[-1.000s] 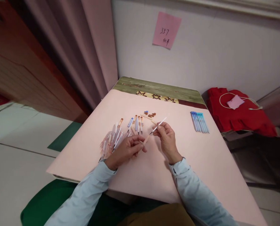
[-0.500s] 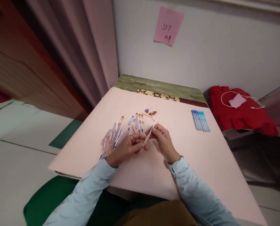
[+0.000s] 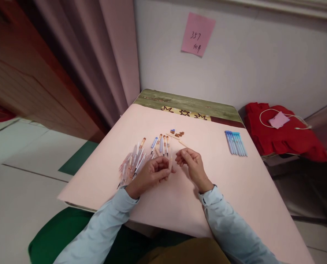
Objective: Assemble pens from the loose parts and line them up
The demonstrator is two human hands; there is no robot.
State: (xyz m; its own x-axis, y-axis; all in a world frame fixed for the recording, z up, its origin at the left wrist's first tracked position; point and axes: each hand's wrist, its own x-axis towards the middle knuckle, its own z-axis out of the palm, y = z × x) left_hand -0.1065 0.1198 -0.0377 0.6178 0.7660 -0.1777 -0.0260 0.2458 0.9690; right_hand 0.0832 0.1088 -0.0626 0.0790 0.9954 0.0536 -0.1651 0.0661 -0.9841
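Observation:
My left hand (image 3: 153, 171) is closed in a pinch on a slim, pale peach pen barrel (image 3: 171, 161), which points up and away from me. Just right of its tip is my right hand (image 3: 192, 164), apart from the barrel, with thumb and fingers curled together. Whatever those fingers may hold is hidden. Beyond and left of my left hand lies a loose pile of clear and peach pen parts (image 3: 129, 163). Several white refills with dark tips and brown-topped pen parts (image 3: 164, 139) lie behind it, beside a blue-topped part (image 3: 154, 142).
Small brown pieces (image 3: 179, 134) and thin peach sticks (image 3: 183, 143) lie on the pink-covered table (image 3: 220, 198). A neat row of blue pens (image 3: 236, 143) is at the right. Past the table's right edge is a red cloth (image 3: 292, 141) with a cord and pink note.
The white refill that my right hand held at the barrel's end no longer sticks out. My right hand has drawn slightly away, and the barrel stands more upright in my left hand.

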